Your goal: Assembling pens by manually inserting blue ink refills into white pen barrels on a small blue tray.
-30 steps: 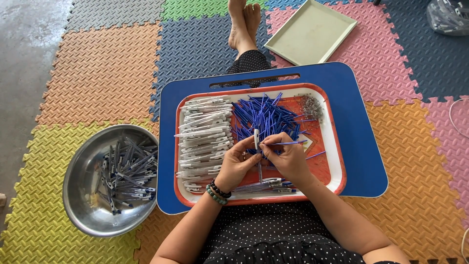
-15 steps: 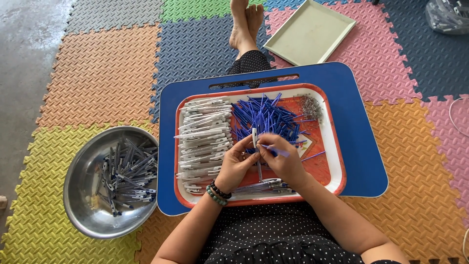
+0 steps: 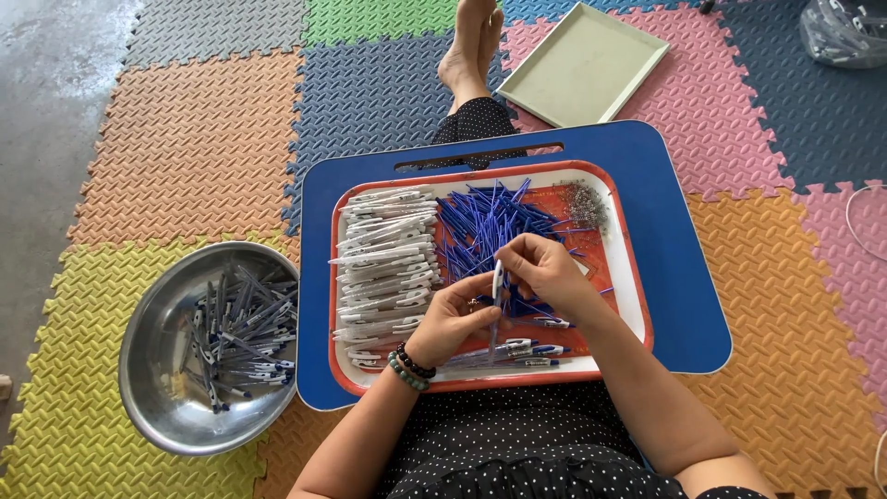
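While both hands, left hand and right hand, pinch one upright pen, blue refills lie beyond, white barrels left.

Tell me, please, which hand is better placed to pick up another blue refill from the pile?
Probably the right hand: it lies beside the blue refills, while the left hand grips the pen lower down.
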